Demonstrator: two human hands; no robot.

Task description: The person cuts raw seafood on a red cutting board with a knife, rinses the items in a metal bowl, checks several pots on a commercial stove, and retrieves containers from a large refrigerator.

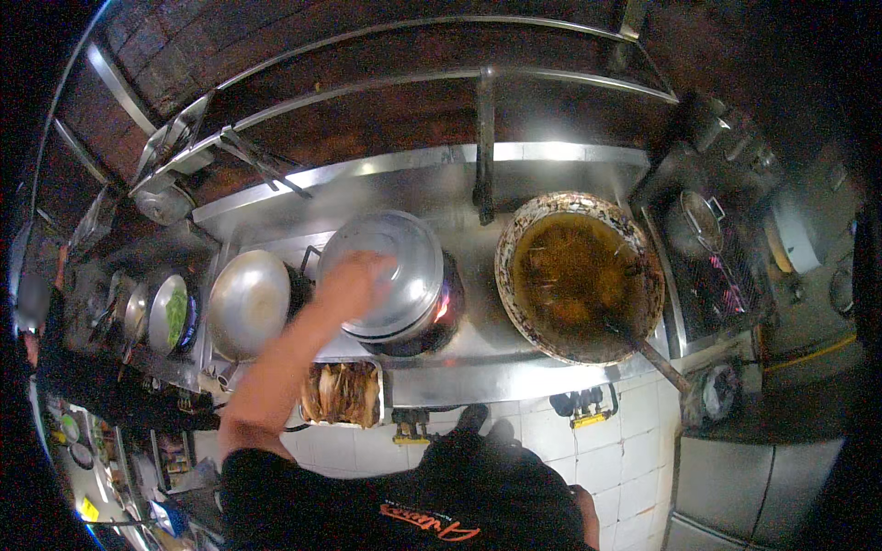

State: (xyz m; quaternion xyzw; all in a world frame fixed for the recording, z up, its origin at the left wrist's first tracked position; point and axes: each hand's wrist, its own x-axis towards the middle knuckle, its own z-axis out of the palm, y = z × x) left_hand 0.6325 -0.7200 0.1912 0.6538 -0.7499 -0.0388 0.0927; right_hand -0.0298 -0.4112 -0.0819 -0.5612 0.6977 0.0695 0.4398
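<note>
My left hand (362, 279), blurred, reaches over the domed metal lid (410, 241) of a pot, its fingers near the lid's middle. Whether they grip a knob there cannot be made out. Under the lid the pot (393, 339) sits on a lit burner, with flame (442, 308) showing at its right side. Below my left forearm is a metal tray (381, 392) holding browned pieces of food (337, 394). A bare metal wok (249, 303) stands left of the pot. At the lower right edge of my shirt, part of my right arm (586, 513) shows; the right hand is out of view.
A wide, crusted pan (511, 231) of brown liquid (579, 282) stands at right, a tool's long handle (665, 368) sticking out over its front. Further right is a grill grate (723, 279). At left, another person's dark sleeve (117, 392) is near a pan of greens (177, 313). Metal rails (427, 79) run behind.
</note>
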